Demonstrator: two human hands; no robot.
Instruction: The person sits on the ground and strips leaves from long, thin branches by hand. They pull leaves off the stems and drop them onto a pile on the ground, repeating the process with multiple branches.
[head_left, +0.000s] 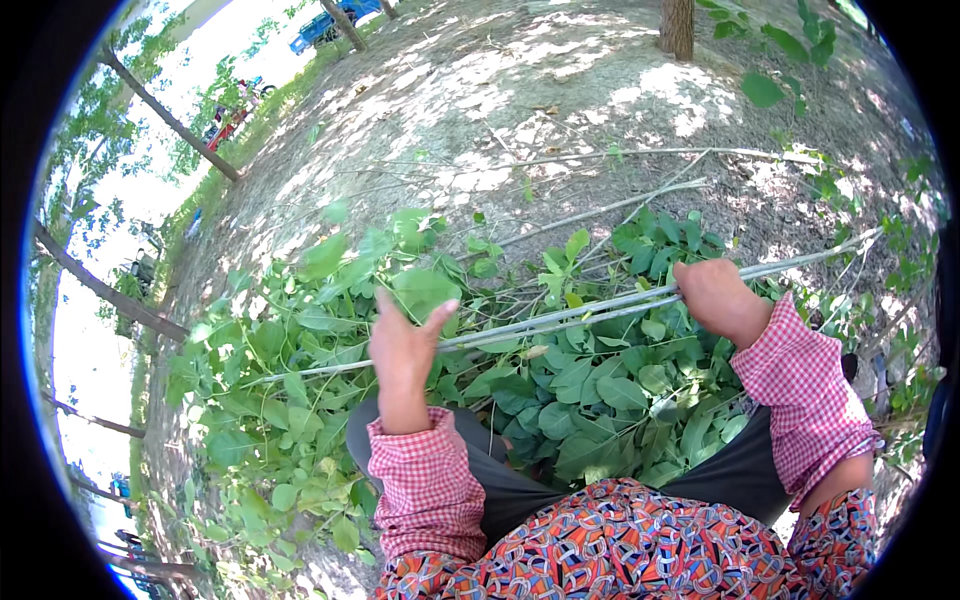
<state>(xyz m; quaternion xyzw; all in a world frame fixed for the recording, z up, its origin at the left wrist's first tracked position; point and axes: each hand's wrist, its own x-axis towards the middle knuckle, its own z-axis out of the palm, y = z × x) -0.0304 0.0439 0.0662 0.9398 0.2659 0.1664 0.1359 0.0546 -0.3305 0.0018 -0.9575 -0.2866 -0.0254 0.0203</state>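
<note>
My right hand (716, 296) is closed around a few thin, pale branches (585, 309) that run across in front of me, their cut ends reaching to the right. At the left, my left hand (405, 349) has its thumb and index finger raised and spread beside a broad green leaf (424, 291). The branches pass at this hand; whether its other fingers grip them is hidden. Below and around both hands lies a heap of leafy green branches (592, 382), partly between my knees.
Bare sticks (600, 214) lie on the sun-dappled ground (450, 112) beyond the heap. A tree trunk (677, 28) stands at the top, and slimmer trunks (109, 289) are at the left. A blue vehicle (319, 31) and a red one (225, 129) stand farther off.
</note>
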